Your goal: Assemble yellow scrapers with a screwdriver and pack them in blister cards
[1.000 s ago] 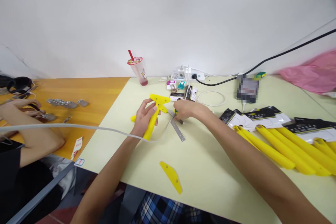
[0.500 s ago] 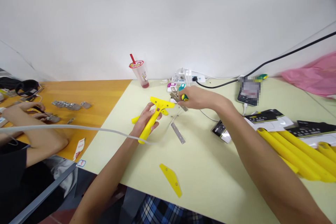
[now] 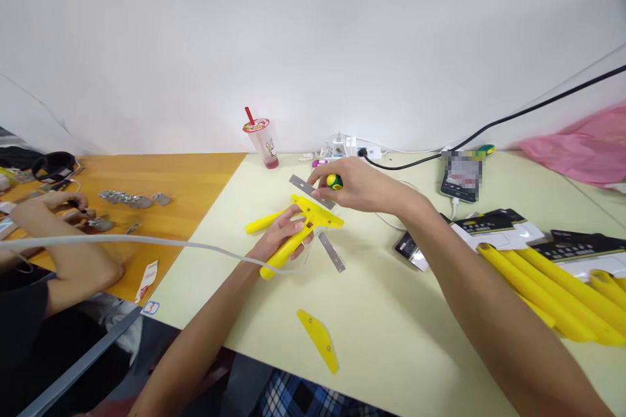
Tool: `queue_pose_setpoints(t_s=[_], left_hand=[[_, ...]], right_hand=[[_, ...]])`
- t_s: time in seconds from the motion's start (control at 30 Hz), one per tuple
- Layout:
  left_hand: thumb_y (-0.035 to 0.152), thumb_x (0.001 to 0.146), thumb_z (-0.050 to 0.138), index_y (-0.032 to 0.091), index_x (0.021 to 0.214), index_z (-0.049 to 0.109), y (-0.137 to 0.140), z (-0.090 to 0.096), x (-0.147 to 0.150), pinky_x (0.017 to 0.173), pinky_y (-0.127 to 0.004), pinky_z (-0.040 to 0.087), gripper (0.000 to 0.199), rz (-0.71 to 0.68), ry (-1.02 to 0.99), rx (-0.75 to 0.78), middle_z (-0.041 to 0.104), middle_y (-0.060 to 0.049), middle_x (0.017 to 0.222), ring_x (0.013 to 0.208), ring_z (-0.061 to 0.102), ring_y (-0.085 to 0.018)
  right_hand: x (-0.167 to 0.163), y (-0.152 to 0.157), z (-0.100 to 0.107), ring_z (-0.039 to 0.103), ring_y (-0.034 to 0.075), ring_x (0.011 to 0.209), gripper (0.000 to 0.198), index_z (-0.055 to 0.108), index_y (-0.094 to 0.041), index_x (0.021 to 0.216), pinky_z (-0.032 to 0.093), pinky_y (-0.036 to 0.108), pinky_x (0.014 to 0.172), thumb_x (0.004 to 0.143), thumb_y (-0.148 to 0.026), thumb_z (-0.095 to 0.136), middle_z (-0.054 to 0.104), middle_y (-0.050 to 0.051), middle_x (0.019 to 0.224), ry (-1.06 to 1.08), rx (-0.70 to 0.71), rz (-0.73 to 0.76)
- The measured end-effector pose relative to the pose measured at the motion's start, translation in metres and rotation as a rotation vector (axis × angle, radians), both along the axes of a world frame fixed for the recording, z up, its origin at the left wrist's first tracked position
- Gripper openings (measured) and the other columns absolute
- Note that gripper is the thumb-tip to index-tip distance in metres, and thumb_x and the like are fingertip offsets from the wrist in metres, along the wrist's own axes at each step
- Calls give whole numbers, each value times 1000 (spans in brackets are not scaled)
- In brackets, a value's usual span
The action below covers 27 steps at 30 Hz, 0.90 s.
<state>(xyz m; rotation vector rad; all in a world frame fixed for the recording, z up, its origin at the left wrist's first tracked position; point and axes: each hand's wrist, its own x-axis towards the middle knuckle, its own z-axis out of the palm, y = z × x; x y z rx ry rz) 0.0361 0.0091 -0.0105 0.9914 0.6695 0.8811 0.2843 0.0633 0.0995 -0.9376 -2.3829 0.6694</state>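
Observation:
My left hand [image 3: 281, 234] is closed round the handle of a yellow scraper [image 3: 288, 251], its wide head tilted up to the right. Just above that head, my right hand [image 3: 349, 186] pinches a flat metal blade [image 3: 299, 184] by its middle. A green-and-yellow screwdriver handle [image 3: 335, 182] is tucked in the same hand; its shaft is hidden. A second metal blade [image 3: 332, 252] lies on the table below the scraper head. Nearer to me lies a yellow cover plate [image 3: 319, 341] with two holes. Behind my left hand another yellow handle [image 3: 264, 222] rests on the table.
Several yellow handles [image 3: 557, 290] and black-and-white packages [image 3: 499, 225] lie at the right. A phone [image 3: 460, 176], a power strip [image 3: 372, 151] and a drink cup [image 3: 263, 143] stand along the wall. A white cable [image 3: 147, 238] crosses in front. Another person's arm [image 3: 73, 254] is at the left.
My right hand has brought the blade left, to just above the scraper head. The scraper has shifted a little right and down, its head turned more toward the right.

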Motion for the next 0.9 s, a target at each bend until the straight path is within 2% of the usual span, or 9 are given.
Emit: queue_pose_setpoints(t_s=[0.1, 0.27, 0.47, 0.77, 0.9], left_hand=[[37, 92, 84, 22, 134, 55, -1, 2, 0, 41, -17, 45, 53, -29, 23, 2, 68, -4, 96, 73, 67, -16], [37, 94, 83, 22, 135, 53, -4, 6, 1, 41, -18, 44, 53, -67, 26, -2, 68, -3, 92, 64, 64, -13], [36, 95, 81, 22, 133, 54, -4, 4, 1, 41, -17, 44, 49, -52, 15, 3, 68, -4, 92, 68, 66, -14], [38, 93, 83, 22, 133, 56, -4, 6, -1, 42, -17, 45, 50, -49, 12, 11, 69, -5, 96, 68, 68, -14], [36, 91, 85, 22, 132, 57, -4, 7, 1, 41, -16, 44, 51, -37, -5, 13, 68, -4, 92, 70, 68, -15]], right_hand=[[1, -1, 1, 63, 18, 80, 23, 83, -24, 114, 41, 31, 76, 101, -30, 65, 79, 3, 99, -18, -19, 15], [2, -1, 2, 67, 19, 85, 26, 85, -23, 118, 43, 31, 79, 101, -31, 66, 81, 6, 102, -55, -46, 51], [2, -4, 6, 67, 19, 86, 27, 85, -24, 118, 43, 30, 78, 100, -29, 66, 82, 5, 105, -38, -29, 21], [-2, -6, 4, 65, 19, 81, 28, 85, -24, 120, 41, 31, 73, 102, -31, 64, 81, 5, 100, -100, -54, 36], [-1, -7, 6, 59, 17, 73, 29, 85, -24, 120, 39, 31, 72, 103, -31, 63, 78, 3, 89, -84, -2, 16]])
